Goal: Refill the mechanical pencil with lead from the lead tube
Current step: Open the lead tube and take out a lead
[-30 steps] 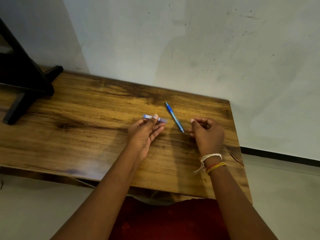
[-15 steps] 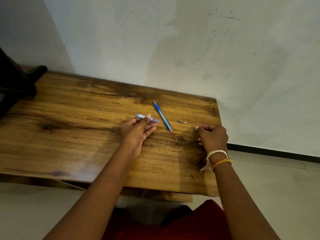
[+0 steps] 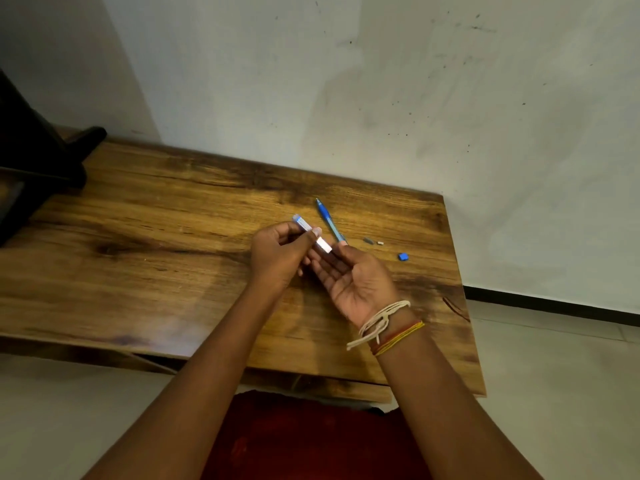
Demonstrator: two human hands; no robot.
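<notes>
My left hand (image 3: 278,256) grips the small clear lead tube (image 3: 304,225) with a blue label, tilted so its open lower end (image 3: 324,245) points down toward my right hand (image 3: 353,280). That hand is held palm up with relaxed fingers just under the tube's mouth. The blue mechanical pencil (image 3: 329,221) lies on the wooden table (image 3: 173,258) just beyond both hands, tip pointing away. To its right lie a small grey piece (image 3: 368,240), a tiny white piece (image 3: 380,243) and a small blue cap (image 3: 402,257).
The table's right edge (image 3: 460,296) runs close to the blue cap, with floor beyond it. A black stand (image 3: 38,164) sits on the far left of the table. A white wall rises right behind the table.
My right hand left the blue cap on the table at the right and moved left, turning palm up under the tube. My left hand lifted and tilted the tube.
</notes>
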